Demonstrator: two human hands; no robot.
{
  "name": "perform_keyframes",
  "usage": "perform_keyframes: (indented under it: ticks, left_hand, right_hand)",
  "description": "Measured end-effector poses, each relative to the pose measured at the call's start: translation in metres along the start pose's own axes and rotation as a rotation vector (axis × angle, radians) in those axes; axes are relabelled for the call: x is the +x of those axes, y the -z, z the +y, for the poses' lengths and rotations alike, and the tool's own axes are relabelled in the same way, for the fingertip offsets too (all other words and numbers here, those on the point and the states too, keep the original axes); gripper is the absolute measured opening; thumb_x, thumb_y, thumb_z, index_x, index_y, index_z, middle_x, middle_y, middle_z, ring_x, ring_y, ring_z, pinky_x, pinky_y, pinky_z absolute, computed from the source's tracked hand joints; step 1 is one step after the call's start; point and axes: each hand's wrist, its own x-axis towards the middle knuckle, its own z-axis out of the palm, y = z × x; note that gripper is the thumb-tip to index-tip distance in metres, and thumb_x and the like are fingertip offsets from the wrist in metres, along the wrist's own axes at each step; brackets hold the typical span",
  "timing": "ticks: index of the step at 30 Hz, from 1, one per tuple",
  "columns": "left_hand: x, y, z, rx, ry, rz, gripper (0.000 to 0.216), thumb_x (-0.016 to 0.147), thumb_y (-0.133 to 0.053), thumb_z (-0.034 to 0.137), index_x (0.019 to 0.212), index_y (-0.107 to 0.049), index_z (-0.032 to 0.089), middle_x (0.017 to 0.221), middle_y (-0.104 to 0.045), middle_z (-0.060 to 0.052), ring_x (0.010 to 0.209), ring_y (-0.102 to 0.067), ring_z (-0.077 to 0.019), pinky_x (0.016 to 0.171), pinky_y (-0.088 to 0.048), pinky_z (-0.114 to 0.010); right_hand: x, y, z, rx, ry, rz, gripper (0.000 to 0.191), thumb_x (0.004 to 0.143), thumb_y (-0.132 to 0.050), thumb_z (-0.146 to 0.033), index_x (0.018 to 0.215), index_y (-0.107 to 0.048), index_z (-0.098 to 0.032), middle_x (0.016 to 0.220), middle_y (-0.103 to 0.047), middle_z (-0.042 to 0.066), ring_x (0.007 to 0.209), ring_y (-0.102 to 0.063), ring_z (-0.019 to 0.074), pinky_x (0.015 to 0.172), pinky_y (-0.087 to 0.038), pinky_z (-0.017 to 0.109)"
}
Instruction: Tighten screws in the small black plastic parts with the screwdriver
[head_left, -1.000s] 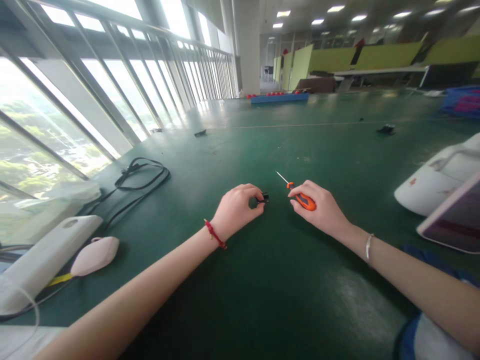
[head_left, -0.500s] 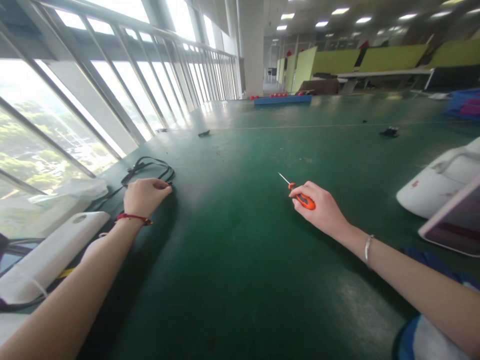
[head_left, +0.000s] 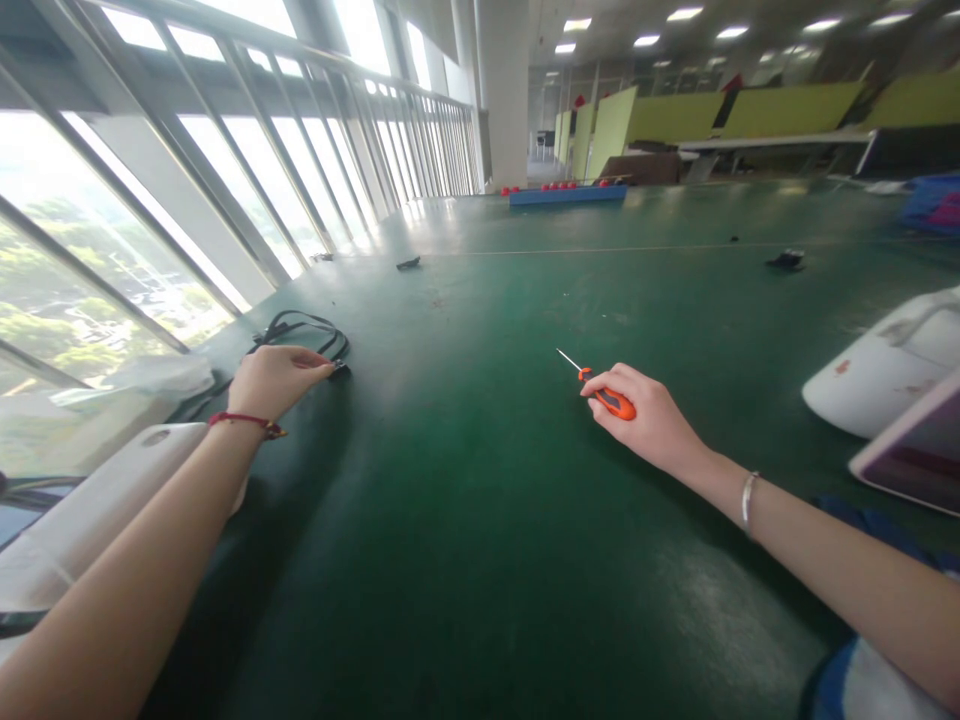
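On the left of the green tabletop [head_left: 465, 480], my left hand [head_left: 270, 382] reaches to a coiled black cable [head_left: 304, 318]. Its thumb and fingers pinch a small dark end piece [head_left: 340, 370] by the coil; the exact shape of that piece is too small to make out. An orange and black screwdriver [head_left: 616, 403] lies in my right hand [head_left: 649, 412], with fingers wrapped round the handle. Its thin metal shaft points forward and left, apart from anything else.
A white box-like device [head_left: 142, 465] stands beside my left forearm, near the railing [head_left: 360, 150]. To the right are a white rounded object [head_left: 862, 370] and a pink-edged panel [head_left: 915, 450]. Small black parts [head_left: 786, 260] and a blue tray [head_left: 568, 195] with red pieces lie farther back.
My left hand has shifted slightly left, and the small dark piece at its fingertips shows more. My right hand still holds the screwdriver, almost unmoved.
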Motion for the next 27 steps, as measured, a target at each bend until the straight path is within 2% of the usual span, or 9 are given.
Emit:
perform_keyframes:
  ticks: [9, 27]
  left_hand:
    - [0.0030, -0.0029, -0.0040, -0.050, 0.005, -0.009, 0.043, 0.067, -0.060, 0.050, 0.092, -0.073, 0.017, 0.080, -0.072, -0.003, 0.085, -0.064, -0.0231, 0.065, -0.041, -0.024]
    - [0.0028, -0.0038, -0.0059, -0.067, 0.030, -0.027, 0.045, 0.070, -0.062, 0.049, 0.096, -0.073, 0.015, 0.080, -0.072, -0.003, 0.082, -0.061, -0.0208, 0.065, -0.039, -0.023]
  right_hand:
    - [0.0001, 0.0003, 0.0002, -0.004, 0.004, -0.006, 0.016, 0.081, -0.053, -0.025, 0.090, -0.065, -0.021, 0.089, -0.057, 0.003, 0.072, -0.056, 0.0146, 0.071, -0.045, 0.032]
    - [-0.0002, 0.0016, -0.0020, -0.010, 0.012, -0.013, 0.015, 0.082, -0.054, -0.025, 0.090, -0.065, -0.021, 0.090, -0.058, 0.004, 0.072, -0.057, 0.0149, 0.070, -0.047, 0.031]
